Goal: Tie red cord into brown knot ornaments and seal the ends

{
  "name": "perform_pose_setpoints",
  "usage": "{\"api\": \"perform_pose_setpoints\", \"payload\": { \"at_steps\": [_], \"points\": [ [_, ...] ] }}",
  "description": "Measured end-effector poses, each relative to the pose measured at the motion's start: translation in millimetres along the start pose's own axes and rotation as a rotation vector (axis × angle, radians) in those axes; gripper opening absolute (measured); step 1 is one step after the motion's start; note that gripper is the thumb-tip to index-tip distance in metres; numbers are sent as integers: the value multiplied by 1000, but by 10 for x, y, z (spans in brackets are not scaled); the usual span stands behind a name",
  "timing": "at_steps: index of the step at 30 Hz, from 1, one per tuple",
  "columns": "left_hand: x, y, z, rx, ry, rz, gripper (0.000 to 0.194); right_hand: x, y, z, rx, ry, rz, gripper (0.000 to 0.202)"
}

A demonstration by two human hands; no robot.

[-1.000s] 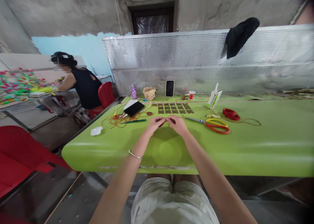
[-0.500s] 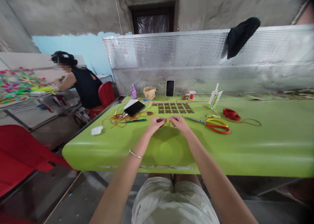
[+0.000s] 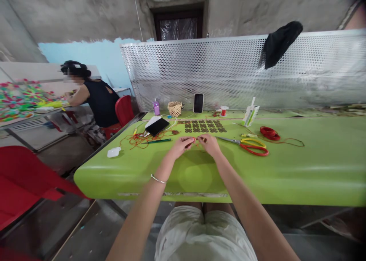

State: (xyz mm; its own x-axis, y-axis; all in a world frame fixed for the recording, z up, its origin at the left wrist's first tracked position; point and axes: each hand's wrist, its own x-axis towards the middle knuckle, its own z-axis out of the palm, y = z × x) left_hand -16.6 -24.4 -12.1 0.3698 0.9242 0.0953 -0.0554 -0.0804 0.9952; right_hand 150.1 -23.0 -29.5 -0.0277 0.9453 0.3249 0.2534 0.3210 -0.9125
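Over the green table (image 3: 160, 169), my left hand (image 3: 183, 145) is closed in a pinch on a small bit of red cord (image 3: 194, 140). Close on its right, my right hand (image 3: 208, 142) is also pinched, its fingertips at the cord's thin strands; the fingers partly hide what they grip. Beyond both hands lie rows of small dark flower-shaped pieces (image 3: 204, 126). Scissors (image 3: 251, 145) with red and yellow handles rest just right of my right hand. A green pen (image 3: 157, 141) and tangled orange-red cord (image 3: 137, 139) lie left of my left hand.
A black phone (image 3: 157, 126), a white case (image 3: 113, 152) and a woven basket (image 3: 175, 108) are on the left. Another phone (image 3: 198, 103) leans upright at the back. A red cord coil (image 3: 269, 133) and a carton (image 3: 251, 115) stand right. A co-worker (image 3: 98, 97) sits far left.
My hands have shifted slightly, and the red cord shows more clearly at my left fingertips. My right fingers have turned a little. The things on the table stay in place.
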Motion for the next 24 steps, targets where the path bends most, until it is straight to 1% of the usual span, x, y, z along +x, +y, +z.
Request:
{"api": "perform_pose_setpoints", "payload": {
  "at_steps": [4,7,9,11,16,21,24],
  "points": [
    [50,-18,-65,-61,55,3,28,-56,-14,93,9,-203,27,14],
    [78,-51,-94,-39,71,-19,21,-50,3,104,86,-268,84,20],
    [84,-81,-93,1,63,-42,19,-19,24,74,165,-262,121,22],
    [76,-105,-76,49,37,-65,18,17,42,23,254,-221,141,24],
    [14,-80,-7,124,-63,-67,21,40,18,-75,431,-92,114,27],
    [-29,2,25,129,-151,-42,27,-11,-48,-36,455,-82,90,37],
    [-31,12,26,111,-171,-37,26,-6,-29,1,399,-76,105,34]
  ]
}}
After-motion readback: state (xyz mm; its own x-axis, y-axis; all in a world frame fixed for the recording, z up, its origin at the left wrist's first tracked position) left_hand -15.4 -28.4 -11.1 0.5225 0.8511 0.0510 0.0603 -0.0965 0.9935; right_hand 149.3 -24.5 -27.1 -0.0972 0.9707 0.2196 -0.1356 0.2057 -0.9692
